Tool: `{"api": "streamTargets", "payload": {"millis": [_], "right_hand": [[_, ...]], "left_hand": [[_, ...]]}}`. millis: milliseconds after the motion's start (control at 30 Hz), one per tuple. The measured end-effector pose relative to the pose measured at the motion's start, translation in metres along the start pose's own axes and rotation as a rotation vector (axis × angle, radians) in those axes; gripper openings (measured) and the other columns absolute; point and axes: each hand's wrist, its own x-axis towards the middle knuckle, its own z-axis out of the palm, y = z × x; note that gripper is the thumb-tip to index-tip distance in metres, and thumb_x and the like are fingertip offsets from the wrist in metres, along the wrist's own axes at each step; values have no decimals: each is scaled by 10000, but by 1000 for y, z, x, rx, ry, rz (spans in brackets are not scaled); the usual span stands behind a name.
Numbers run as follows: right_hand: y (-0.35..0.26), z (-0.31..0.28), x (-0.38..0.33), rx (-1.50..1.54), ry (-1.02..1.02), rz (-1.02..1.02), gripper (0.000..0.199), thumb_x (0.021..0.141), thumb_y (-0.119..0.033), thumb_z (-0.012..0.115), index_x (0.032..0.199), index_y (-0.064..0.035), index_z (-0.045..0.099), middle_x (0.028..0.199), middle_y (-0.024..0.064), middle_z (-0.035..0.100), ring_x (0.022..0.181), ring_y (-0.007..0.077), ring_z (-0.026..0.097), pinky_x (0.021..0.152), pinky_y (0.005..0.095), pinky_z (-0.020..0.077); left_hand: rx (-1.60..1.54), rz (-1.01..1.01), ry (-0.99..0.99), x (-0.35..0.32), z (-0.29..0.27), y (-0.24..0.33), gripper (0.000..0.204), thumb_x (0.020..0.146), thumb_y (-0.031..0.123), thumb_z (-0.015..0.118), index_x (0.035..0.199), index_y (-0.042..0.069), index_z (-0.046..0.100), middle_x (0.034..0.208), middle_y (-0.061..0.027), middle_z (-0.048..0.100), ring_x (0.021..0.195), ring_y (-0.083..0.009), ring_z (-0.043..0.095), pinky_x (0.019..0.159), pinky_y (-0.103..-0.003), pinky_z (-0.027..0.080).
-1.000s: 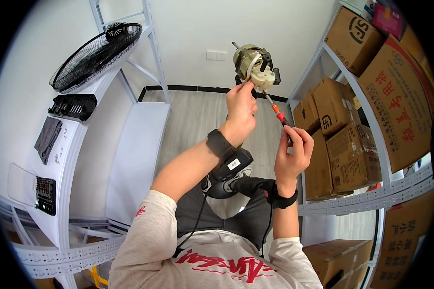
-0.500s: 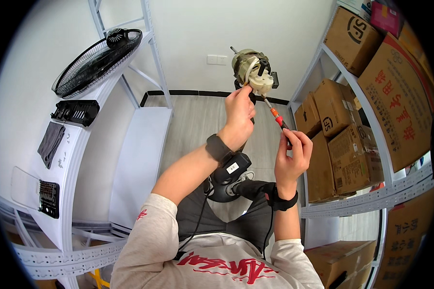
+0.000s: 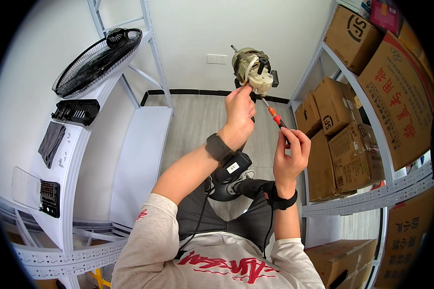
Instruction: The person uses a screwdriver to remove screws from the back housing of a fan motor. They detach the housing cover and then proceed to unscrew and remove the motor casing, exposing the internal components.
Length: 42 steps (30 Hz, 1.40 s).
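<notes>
My left hand (image 3: 240,107) is closed around the underside of the fan motor (image 3: 253,67), holding it up in front of me at the top of its dark stand, between the white shelving on my left and the shelves of cardboard boxes (image 3: 345,103) on my right. My right hand (image 3: 290,155) is clenched on the handle of the screwdriver (image 3: 274,114), its orange collar showing just above my fingers and the shaft running up and left to the cream plastic part at the motor's back.

Compared with a second ago, very little has shifted: the motor sits a touch more upright and the screwdriver tip has stayed pressed in at the same spot, my right hand only slightly rotated. I judge from this that I am partway through turning a screw there, not yet finished, since nothing has come loose from the motor.

The fan grille (image 3: 94,60) lies on the top shelf to my left, with a black tray (image 3: 75,111) and a grey cloth (image 3: 50,143) below it.
</notes>
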Motion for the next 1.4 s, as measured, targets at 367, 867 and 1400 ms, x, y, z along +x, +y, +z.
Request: {"api": "streamTargets", "payload": {"millis": [367,867,1400], "right_hand": [[0,-1,-2,3,-11,7,239,810,58,768,1010,-70,740,991,67,616,760,168,613,568,275,515],[-1,0,-5,1,-16,-4,231,817,55,763,1012,-66,735,985,69,619,764,173,617,547,272,514],[-3,-3,-7,3,-23,18,227,818,57,765,1010,-61,736,991,71,619,771,164,622,545,258,519]], "left_hand": [[-25,-51,-2,-2,-1,3,282,969,133,630,756,144,446,566,79,297,448,-52,252,414,-248,199],[-49,-57,-12,2,-2,2,217,956,131,627,778,112,504,558,71,282,451,-63,252,414,-257,199],[-184,-204,-105,3,-21,6,125,900,180,558,871,65,519,565,54,303,469,-80,282,423,-251,223]]}}
